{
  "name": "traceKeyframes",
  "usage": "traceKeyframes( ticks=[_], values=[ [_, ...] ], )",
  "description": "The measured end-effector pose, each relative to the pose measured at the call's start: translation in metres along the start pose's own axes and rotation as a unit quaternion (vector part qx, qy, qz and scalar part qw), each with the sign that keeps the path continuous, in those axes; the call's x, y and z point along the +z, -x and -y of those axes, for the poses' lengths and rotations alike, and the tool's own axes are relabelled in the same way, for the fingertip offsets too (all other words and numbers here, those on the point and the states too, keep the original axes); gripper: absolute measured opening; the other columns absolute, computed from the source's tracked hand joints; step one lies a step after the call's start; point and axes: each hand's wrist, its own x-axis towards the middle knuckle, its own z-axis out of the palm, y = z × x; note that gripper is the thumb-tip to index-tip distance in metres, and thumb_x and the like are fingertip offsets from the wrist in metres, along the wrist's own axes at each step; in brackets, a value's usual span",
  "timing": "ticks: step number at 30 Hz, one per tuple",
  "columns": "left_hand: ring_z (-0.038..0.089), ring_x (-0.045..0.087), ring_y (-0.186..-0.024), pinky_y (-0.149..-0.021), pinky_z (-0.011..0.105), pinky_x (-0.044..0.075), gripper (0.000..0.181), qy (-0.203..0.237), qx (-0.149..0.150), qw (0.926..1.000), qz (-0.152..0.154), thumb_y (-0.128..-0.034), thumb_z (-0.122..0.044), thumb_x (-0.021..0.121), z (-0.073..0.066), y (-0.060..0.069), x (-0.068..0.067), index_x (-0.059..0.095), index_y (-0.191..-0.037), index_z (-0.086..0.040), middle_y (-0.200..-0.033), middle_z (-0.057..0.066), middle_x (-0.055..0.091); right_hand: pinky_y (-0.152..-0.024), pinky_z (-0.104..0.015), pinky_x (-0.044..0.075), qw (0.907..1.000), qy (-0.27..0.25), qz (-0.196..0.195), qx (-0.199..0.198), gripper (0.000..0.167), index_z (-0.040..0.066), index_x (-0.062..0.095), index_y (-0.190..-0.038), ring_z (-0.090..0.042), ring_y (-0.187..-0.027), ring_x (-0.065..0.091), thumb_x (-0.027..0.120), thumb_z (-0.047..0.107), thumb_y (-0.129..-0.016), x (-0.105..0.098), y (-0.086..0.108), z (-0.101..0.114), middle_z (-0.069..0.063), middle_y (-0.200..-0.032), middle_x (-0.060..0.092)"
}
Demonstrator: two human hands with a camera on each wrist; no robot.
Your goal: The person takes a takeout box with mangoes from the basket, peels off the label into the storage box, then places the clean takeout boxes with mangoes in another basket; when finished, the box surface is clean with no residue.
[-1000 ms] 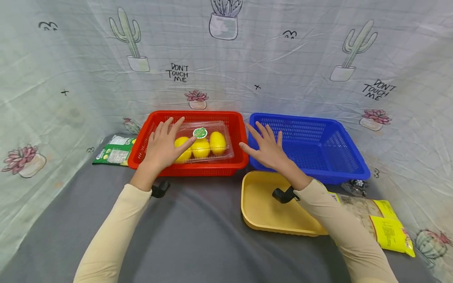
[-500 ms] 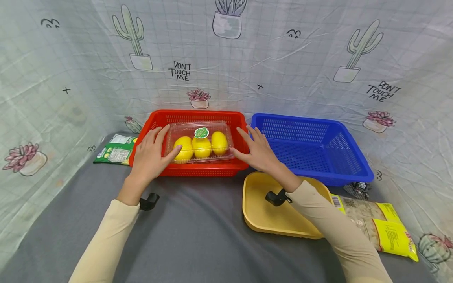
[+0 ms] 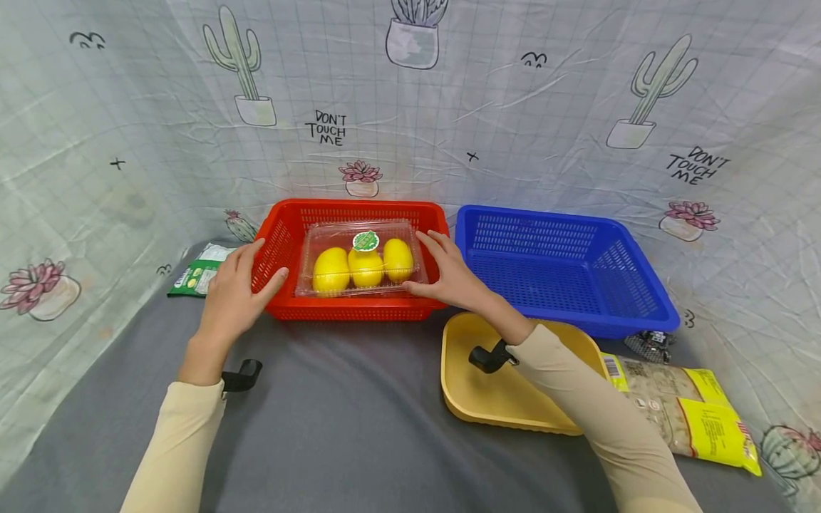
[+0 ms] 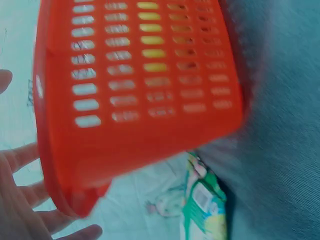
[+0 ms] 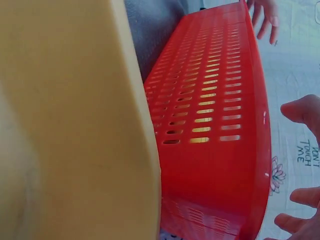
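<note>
Red basket (image 3: 359, 309), left hand (image 3: 232, 296), right hand (image 3: 454, 279) spread at ends.

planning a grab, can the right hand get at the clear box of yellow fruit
Likely yes: the right hand is by the right end of the clear box, and the red basket around it is open on top.

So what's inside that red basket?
The red basket holds a clear plastic box with three yellow fruits inside and a round green-and-white sticker on top. Anything lying directly beneath the box is covered, so I can't tell.
</note>
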Motion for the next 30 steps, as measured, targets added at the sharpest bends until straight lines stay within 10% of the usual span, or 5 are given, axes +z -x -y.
traceKeyframes(
  ticks=[14,30],
  values=[
    [0.046,0.037,-0.124,-0.095,0.068,0.039,0.079,0.041,-0.046,0.9973,0.040,-0.0958,-0.053,0.049,0.031,0.002,0.005,0.024,-0.154,-0.006,-0.146,0.029,0.032,-0.112,-0.052,0.032,0.9964,-0.083,0.009,0.015,0.083,0.003,0.030,-0.152,-0.035,-0.141,0.030,0.074,0.025,-0.085,0.014,-0.025,0.001,-0.019,-0.155,0.027],
    [0.047,0.036,-0.125,-0.093,0.068,0.042,0.074,0.138,-0.052,0.9884,0.036,-0.0957,-0.045,0.055,0.042,0.007,0.015,0.027,-0.154,-0.009,-0.145,0.029,0.033,-0.113,-0.048,0.032,0.9808,-0.135,0.035,0.137,0.076,0.004,0.026,-0.153,-0.032,-0.143,0.031,0.066,0.024,-0.091,0.020,-0.043,0.003,-0.016,-0.157,0.030]
  ],
)
